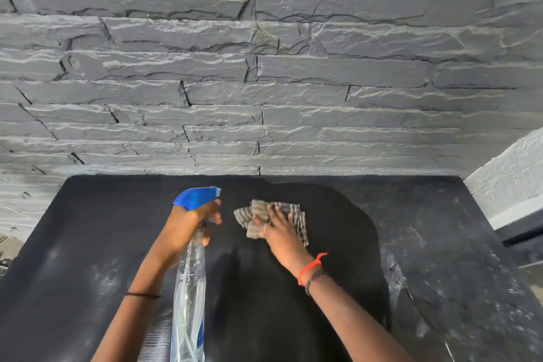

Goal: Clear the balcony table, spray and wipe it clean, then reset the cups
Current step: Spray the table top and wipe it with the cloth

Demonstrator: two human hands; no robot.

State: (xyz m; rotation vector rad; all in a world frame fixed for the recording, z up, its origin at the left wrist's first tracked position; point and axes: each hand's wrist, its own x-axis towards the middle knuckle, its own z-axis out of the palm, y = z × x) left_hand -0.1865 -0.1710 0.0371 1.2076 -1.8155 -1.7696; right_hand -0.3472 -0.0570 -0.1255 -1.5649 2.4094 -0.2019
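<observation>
The desk (88,229) is a black slab set against a slate stone wall (264,82), and nothing stands on it but what the two hands work with. No cups are in view, so the clearing step looks done.

The cloth (258,211), a crumpled striped rag, lies on the desk toward the far edge, near the middle of its width. The right hand (279,229) lies on top of the cloth with its fingers (271,210) straight and spread, pressing it flat rather than gripping it; a red thread (311,266) circles that wrist. Just beside the cloth, on the left-hand side, the left hand (188,223) holds a clear spray bottle (189,288) by the neck, its fingers curled round it under the blue trigger head (194,197). The bottle is lifted off the desk, with its nozzle toward the wall.

A darker, wet-looking patch (293,288) spreads from the cloth back toward the near edge of the desk. Either side of that patch the surface is dull, with a pale dusty film (440,273), heaviest out to the right-hand side of the cloth.

By that showing, spraying and wiping are under way and roughly the middle third is covered. Both flanks of the desk are yet to be wiped, and the cups must then be brought back.
</observation>
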